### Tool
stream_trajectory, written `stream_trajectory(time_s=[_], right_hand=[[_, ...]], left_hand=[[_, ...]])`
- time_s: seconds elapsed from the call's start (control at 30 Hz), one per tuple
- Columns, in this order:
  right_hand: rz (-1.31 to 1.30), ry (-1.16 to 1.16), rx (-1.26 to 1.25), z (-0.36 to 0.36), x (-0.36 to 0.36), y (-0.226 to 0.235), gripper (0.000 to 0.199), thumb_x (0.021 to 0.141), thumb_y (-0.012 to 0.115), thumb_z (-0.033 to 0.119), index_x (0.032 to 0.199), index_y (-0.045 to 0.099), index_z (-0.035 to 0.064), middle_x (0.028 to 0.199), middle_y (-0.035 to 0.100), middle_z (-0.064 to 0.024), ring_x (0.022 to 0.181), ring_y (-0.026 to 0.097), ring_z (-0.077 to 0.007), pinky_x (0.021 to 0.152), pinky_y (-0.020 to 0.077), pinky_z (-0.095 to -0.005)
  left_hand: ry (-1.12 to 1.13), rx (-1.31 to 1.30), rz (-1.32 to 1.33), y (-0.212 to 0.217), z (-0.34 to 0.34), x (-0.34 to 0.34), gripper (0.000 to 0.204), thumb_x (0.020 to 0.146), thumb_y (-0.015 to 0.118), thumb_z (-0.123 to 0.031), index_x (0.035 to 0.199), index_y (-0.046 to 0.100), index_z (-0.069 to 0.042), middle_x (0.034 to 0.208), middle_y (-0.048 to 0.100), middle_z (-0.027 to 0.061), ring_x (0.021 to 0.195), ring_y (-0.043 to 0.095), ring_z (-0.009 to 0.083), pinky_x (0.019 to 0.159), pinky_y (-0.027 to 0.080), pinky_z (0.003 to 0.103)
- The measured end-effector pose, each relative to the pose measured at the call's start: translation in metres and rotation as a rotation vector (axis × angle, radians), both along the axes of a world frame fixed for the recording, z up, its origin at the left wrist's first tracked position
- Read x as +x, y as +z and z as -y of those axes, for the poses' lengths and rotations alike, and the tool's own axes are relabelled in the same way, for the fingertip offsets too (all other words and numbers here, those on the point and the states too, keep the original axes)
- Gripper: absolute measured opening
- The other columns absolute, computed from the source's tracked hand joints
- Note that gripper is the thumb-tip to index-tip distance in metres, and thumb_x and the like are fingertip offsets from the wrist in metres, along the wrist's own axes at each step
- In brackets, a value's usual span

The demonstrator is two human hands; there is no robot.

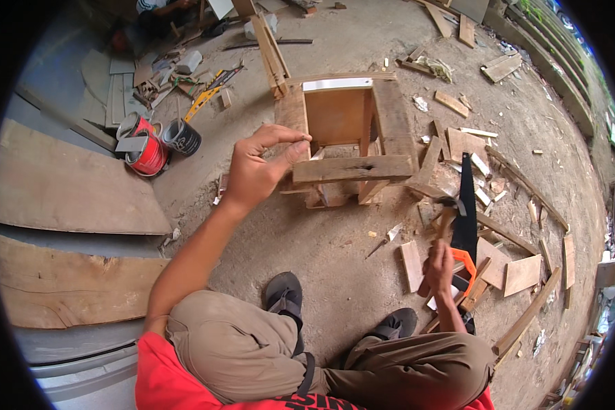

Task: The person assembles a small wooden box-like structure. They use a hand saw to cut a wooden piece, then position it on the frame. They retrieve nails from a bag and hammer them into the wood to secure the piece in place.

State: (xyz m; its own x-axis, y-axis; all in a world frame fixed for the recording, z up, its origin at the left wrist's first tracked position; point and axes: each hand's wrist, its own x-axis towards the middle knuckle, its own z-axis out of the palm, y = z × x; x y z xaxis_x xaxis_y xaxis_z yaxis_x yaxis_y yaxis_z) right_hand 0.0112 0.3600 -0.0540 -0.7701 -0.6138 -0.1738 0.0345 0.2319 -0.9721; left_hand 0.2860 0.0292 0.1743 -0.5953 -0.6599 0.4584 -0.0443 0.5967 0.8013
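Note:
A square stool-like frame of rough wood (354,169) stands on the ground ahead of me, with an opening in its top. A white strip (337,84) lies along the far side of that opening. My left hand (253,164) is at the frame's left rail, thumb and forefinger pinched together at the inner edge. Whatever is between those fingertips is too small to make out. Lower right, my right hand (439,265) is wrapped round the handle of a hammer (447,220), its head pointing up and away from the frame.
A handsaw with an orange handle (465,205) lies beside the hammer among wood offcuts (523,275). Paint cans (147,156) and a yellow level (205,102) sit at the left. Wide boards (68,181) lie nearer on that side. A person (160,8) is at the far left.

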Motion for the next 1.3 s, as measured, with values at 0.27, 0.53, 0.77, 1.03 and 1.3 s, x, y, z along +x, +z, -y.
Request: stream_trajectory(time_s=[0.27, 0.53, 0.77, 1.03, 1.3], right_hand=[[-0.292, 0.223, -0.246, 0.049, -0.007, 0.197, 0.045, 0.109, 0.038, 0.045, 0.124, 0.049, 0.0044, 0.075, 0.043, 0.0021, 0.057, 0.043, -0.0042, 0.049, 0.0352, -0.0196], [-0.444, 0.527, 0.061, 0.111, 0.053, 0.294, 0.055, 0.108, 0.041, 0.051, 0.119, 0.058, 0.0001, 0.073, 0.049, 0.0025, 0.059, 0.045, -0.0053, 0.053, 0.0381, -0.0242], [-0.245, 0.571, 0.022, 0.108, 0.081, 0.281, 0.035, 0.107, 0.053, 0.033, 0.114, 0.057, -0.0007, 0.07, 0.048, 0.0014, 0.06, 0.043, -0.0067, 0.052, 0.036, -0.0265], [-0.539, 0.653, 0.091, 0.104, 0.087, 0.285, 0.024, 0.102, 0.061, 0.02, 0.116, 0.056, -0.0003, 0.068, 0.055, -0.01, 0.055, 0.051, -0.0157, 0.053, 0.04, -0.0332], [-0.779, 0.762, 0.041, 0.109, 0.099, 0.297, 0.025, 0.098, 0.062, 0.009, 0.12, 0.054, -0.0007, 0.076, 0.063, -0.0207, 0.07, 0.065, -0.0425, 0.061, 0.048, -0.0448]], left_hand=[[-0.104, -0.043, -0.022, -0.027, -0.001, 0.018, 0.008, 0.093, 0.07, -0.004, 0.099, 0.074, -0.001, 0.1, 0.072, 0.0079, 0.099, 0.065, 0.0179, 0.088, 0.049, 0.03], [-0.128, -0.087, -0.06, -0.025, 0.001, 0.016, 0.006, 0.095, 0.07, -0.007, 0.097, 0.073, -0.002, 0.101, 0.072, 0.0076, 0.098, 0.068, 0.0178, 0.088, 0.052, 0.031], [-0.088, -0.216, -0.044, -0.032, -0.002, 0.014, 0.006, 0.094, 0.07, -0.008, 0.097, 0.073, -0.003, 0.1, 0.073, 0.0069, 0.096, 0.069, 0.018, 0.085, 0.053, 0.032], [-0.043, -0.353, -0.11, -0.042, -0.004, 0.01, 0.005, 0.092, 0.072, -0.006, 0.096, 0.072, -0.002, 0.098, 0.073, 0.0074, 0.093, 0.068, 0.0187, 0.083, 0.053, 0.031], [0.02, -0.232, -0.131, -0.048, -0.01, 0.008, 0.008, 0.087, 0.076, -0.008, 0.093, 0.073, -0.005, 0.093, 0.072, 0.0085, 0.091, 0.068, 0.0258, 0.084, 0.052, 0.036]])
